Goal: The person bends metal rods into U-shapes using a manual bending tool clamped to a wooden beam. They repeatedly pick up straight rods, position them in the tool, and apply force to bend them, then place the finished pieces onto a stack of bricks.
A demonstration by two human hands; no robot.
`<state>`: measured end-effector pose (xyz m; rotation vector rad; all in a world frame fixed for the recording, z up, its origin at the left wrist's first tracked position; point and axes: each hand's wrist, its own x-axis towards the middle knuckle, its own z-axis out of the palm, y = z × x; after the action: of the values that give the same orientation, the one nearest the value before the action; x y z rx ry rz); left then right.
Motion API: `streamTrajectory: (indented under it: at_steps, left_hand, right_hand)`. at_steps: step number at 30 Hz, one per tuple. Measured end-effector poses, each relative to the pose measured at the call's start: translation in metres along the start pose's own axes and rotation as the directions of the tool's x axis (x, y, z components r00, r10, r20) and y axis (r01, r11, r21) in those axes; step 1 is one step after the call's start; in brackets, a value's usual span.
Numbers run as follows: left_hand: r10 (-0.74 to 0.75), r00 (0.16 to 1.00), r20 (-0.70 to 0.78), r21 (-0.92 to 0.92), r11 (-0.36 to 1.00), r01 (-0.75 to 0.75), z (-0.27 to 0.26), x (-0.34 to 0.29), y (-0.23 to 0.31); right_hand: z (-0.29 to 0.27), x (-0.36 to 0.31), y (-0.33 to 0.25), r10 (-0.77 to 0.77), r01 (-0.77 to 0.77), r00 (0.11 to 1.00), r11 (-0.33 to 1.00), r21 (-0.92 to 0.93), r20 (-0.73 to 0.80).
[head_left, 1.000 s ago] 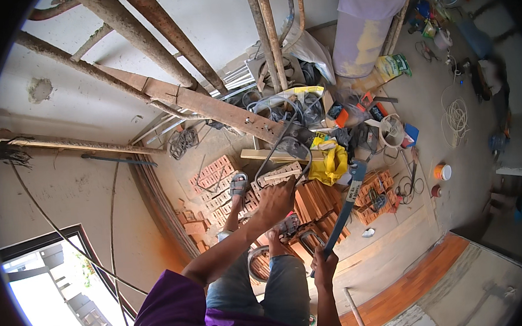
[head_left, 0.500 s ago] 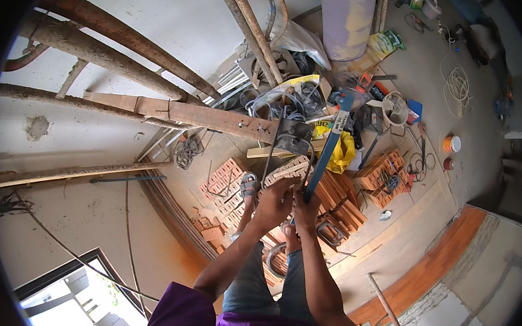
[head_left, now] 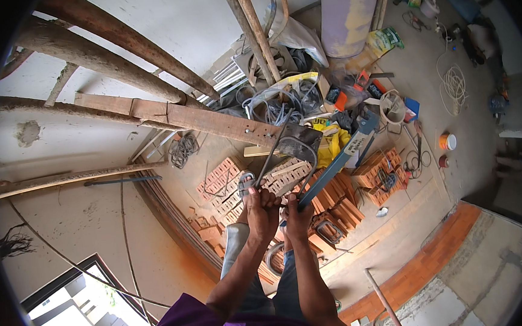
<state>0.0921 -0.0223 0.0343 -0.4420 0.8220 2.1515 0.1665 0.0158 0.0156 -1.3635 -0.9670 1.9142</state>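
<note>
Seen from above, a person's left hand [head_left: 262, 211] is curled closed, apparently around a thin bent metal rod [head_left: 272, 154] in front of the body; close beside it, the right hand [head_left: 298, 216] wraps the near end of a long blue bar [head_left: 338, 170]. Fingertip contact is hidden. Good handling probably means steadying the rod and keeping knuckles clear of the bar.

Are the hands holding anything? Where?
The right hand grips the blue bar by its near end; the left hand, apparently, the near side of the bent rod.
</note>
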Motion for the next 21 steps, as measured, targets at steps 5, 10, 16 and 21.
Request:
streamTrajectory:
  at_steps: [5, 10, 16, 21]
  left_hand:
    - [0.137, 0.985, 0.106, 0.3, 0.94, -0.163, 0.027, -0.004, 0.044]
    - [-0.23, 0.971, 0.067, 0.764, 0.638, 0.098, 0.045, 0.053, 0.104]
    - [-0.497, 0.864, 0.085, 0.731, 0.62, 0.285, 0.044, 0.103, 0.121]
    - [-0.519, 0.847, 0.114, 0.649, 0.685, 0.332, 0.049, 0.106, 0.12]
  right_hand:
    - [-0.015, -0.017, 0.005, -0.049, 0.055, 0.996, 0.994, -0.092, 0.069]
    - [-0.069, -0.031, -0.002, -0.053, 0.057, 0.998, 0.986, -0.157, 0.026]
    - [-0.145, -0.058, -0.028, -0.079, 0.029, 0.993, 0.872, -0.489, -0.082]
    - [-0.185, -0.075, -0.019, -0.072, -0.002, 0.992, 0.814, -0.58, -0.105]
